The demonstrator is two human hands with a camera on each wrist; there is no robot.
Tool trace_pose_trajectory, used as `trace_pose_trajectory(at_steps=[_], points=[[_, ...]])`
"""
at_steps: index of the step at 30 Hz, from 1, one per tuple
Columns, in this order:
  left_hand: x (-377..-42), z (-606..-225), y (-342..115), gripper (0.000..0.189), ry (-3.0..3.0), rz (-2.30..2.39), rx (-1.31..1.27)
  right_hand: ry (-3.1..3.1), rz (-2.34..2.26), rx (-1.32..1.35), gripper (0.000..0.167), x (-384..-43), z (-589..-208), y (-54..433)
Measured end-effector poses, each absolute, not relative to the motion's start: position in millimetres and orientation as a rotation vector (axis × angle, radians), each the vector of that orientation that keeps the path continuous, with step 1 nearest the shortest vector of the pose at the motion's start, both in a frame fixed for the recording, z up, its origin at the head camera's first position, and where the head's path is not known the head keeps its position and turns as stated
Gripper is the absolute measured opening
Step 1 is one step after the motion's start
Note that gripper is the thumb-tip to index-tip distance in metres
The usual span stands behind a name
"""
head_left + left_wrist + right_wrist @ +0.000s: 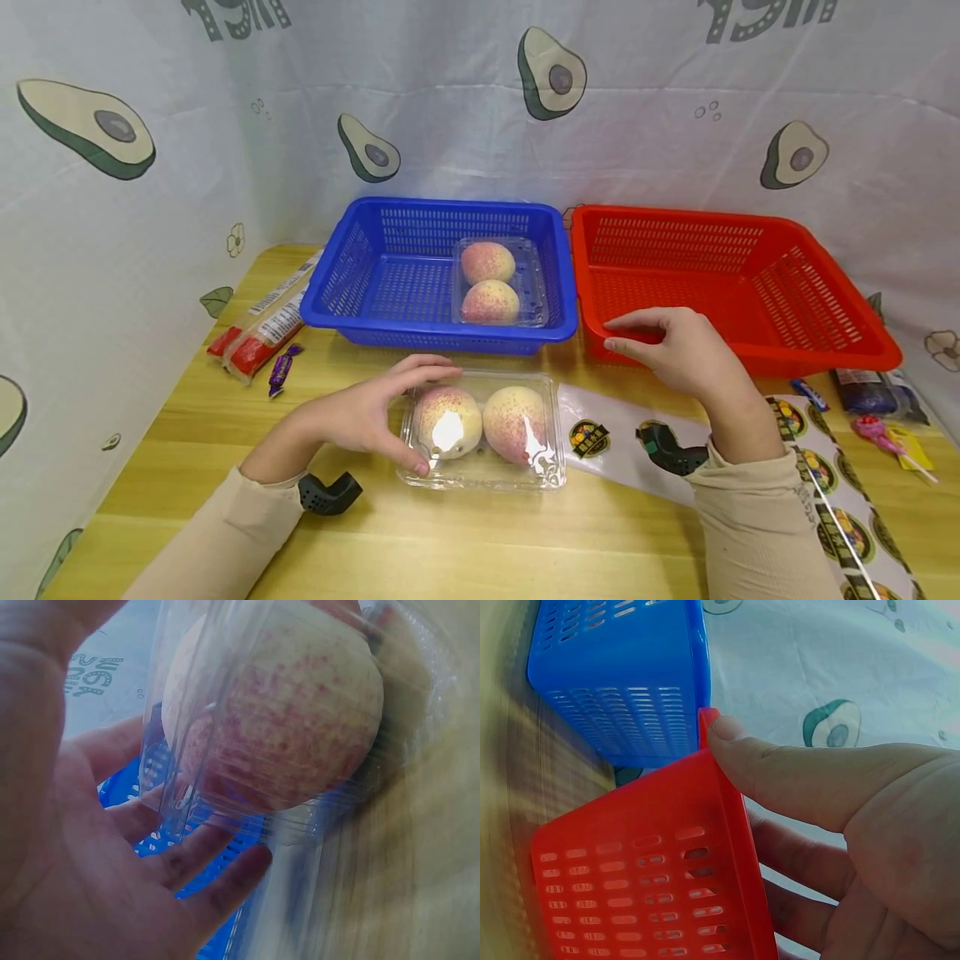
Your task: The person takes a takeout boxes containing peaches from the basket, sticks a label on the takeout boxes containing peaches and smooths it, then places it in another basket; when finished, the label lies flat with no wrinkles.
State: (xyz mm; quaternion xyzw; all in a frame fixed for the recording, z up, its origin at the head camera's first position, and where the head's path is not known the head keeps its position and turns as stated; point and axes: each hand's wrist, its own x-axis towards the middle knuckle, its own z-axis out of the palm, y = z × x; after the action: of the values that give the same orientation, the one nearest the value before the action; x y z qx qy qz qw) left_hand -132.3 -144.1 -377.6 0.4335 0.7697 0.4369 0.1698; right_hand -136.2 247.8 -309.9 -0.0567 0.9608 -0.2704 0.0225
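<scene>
A clear plastic box (557, 450) with two yellow-pink peaches (515, 423) lies on the table in front of the blue basket. My left hand (375, 412) holds its left end, thumb on the near edge and fingers on the far edge. In the left wrist view, one peach (285, 712) shows through the plastic beside the spread fingers. My right hand (682, 346) is at the red basket (810, 362), by its near left corner. There the thumb (739, 742) lies against the rim, while the other fingers go behind the wall.
Inside the blue basket (442, 333) sits another clear box of two peaches (491, 302). On the left lie red-and-clear packets (258, 342) and a purple wrapped candy (282, 371). Printed wrapping (847, 517), a pink lollipop (873, 429) and a dark packet (866, 392) are on the right.
</scene>
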Motion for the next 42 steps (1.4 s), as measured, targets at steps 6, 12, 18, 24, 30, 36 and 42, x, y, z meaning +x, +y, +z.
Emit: trace_pose_trajectory(at_steps=[6,12,18,24,30,36,42], points=[[-133,-379,-144,0.101,2.144,1.262,1.234,2.987,-0.851,-0.205,0.039,-136,-309,249],[-134,-380,-146,0.099,2.129,1.271,1.229,2.989,-0.836,-0.217,0.04,-136,-309,249],[-134,-381,-146,0.099,2.132,1.273,1.212,3.026,-0.859,-0.278,0.044,-129,-301,249],[-135,-381,-146,0.1,2.118,1.279,1.2,3.035,-0.987,-0.736,0.025,-115,-292,247],[-136,-379,-146,0.099,2.109,1.284,1.179,2.633,-0.99,-0.91,0.027,-118,-299,245],[-137,-380,-146,0.099,2.101,1.29,1.182,2.365,-0.881,-0.758,0.033,-132,-318,252],[-137,-382,-146,0.099,2.093,1.297,1.205,2.301,-0.84,-0.701,0.027,-142,-346,247]])
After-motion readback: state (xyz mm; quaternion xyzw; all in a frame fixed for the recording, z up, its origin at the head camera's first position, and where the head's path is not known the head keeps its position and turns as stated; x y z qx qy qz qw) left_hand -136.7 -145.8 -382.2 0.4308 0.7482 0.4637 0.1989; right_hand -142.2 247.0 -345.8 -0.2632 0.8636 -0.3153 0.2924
